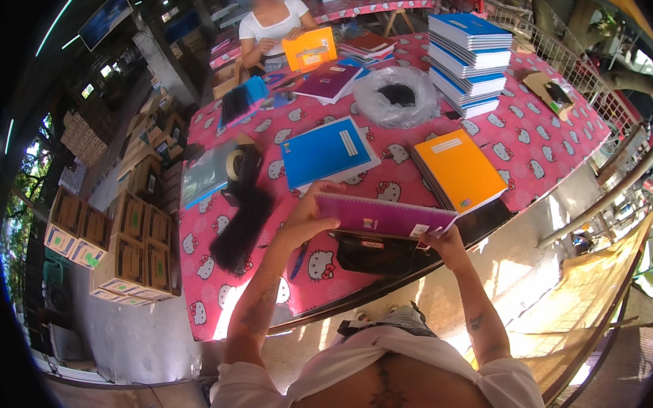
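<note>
Between my two hands is a purple spiral notebook (388, 216), tilted up above the table's near edge. My left hand (313, 212) grips its left end, with the thumb on the cover. My right hand (448, 244) pinches its lower right corner. Beneath the notebook lies a black pouch (372, 256), partly hidden by it. Just beyond my left hand is a blue notebook (328, 154) lying on other sheets or a notebook. An orange notebook (457, 170) rests to the right, on a small stack of notebooks.
A tall stack of blue-covered notebooks (467, 63) stands at the far right of the pink patterned table (196, 289). A clear plastic bag (379, 114) holds something black. Black bristly material (240, 233) and a tape roll (234, 164) lie left. Across, another person (273, 24) holds an orange notebook.
</note>
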The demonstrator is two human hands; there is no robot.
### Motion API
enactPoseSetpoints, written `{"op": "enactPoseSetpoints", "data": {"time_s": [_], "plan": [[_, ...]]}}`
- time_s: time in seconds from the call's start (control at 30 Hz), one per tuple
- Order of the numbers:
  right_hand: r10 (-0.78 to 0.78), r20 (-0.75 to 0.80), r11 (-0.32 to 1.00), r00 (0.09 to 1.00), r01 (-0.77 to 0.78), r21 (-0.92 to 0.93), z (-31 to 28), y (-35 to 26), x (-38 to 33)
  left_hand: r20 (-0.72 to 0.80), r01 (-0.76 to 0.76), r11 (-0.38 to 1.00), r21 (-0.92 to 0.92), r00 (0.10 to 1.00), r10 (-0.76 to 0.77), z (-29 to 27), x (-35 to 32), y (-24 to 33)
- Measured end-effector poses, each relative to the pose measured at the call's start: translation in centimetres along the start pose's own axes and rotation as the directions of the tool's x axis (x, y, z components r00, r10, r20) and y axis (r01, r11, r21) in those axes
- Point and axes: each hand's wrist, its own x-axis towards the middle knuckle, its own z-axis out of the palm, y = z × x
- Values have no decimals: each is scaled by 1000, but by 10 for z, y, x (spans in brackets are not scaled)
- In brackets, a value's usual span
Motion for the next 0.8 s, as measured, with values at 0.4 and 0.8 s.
{"op": "enactPoseSetpoints", "data": {"time_s": [0.4, 0.8], "plan": [[-179, -100, 966, 979, 156, -204, 23, 57, 33, -412, 267, 862, 431, 908, -75, -103, -57, -152], [-619, 414, -136, 667, 428, -893, 172, -78, 20, -310, 400, -101, 911, 827, 470, -153, -76, -131]]}}
